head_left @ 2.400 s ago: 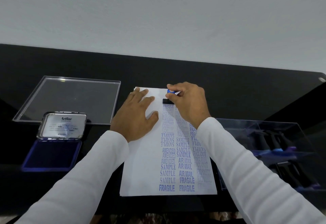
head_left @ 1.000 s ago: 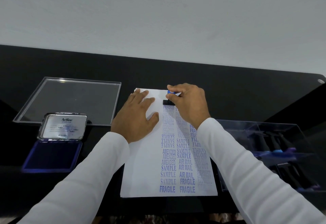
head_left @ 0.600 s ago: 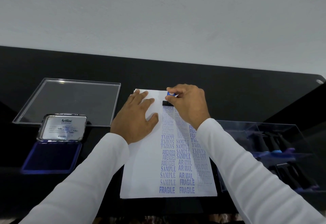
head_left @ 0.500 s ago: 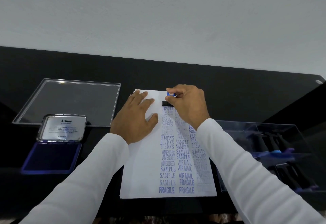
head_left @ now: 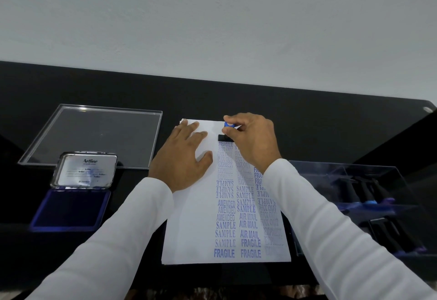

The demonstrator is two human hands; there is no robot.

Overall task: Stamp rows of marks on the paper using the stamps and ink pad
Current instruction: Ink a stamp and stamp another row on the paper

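Stamp (head_left: 224,134): sitting at the far end of the left column of words on the paper (head_left: 189,228), its black base lying long from left to right, just past the top "FRAGILE" mark.
Right hand (head_left: 253,143): curling round the stamp, with thumb and finger pinching its blue knob and pushing it down on the sheet.
Left hand (head_left: 182,160): lying flat with fingers spread, pressing the far left part of the paper so it is not sliding.
Hands together or apart: sitting close side by side, with the stamp between them; the right hand is the one on the stamp.
Way to go next: I am guessing this column is running out of room, since the stamp is almost touching the far edge of the paper. The empty white strip is lying to the left of the stamp, under and near the left hand.
Ink pad (head_left: 71,207): lying open at the near left, well apart from the stamp, with its shiny lid (head_left: 86,169) standing up behind it.
Other stamps (head_left: 369,195): resting in a clear box (head_left: 319,165) at the right.
Clear tray (head_left: 94,134): lying at the far left.
Change from before: almost nothing is changing; the right hand is staying pressed on the stamp in the same spot, and the left hand is staying flat.
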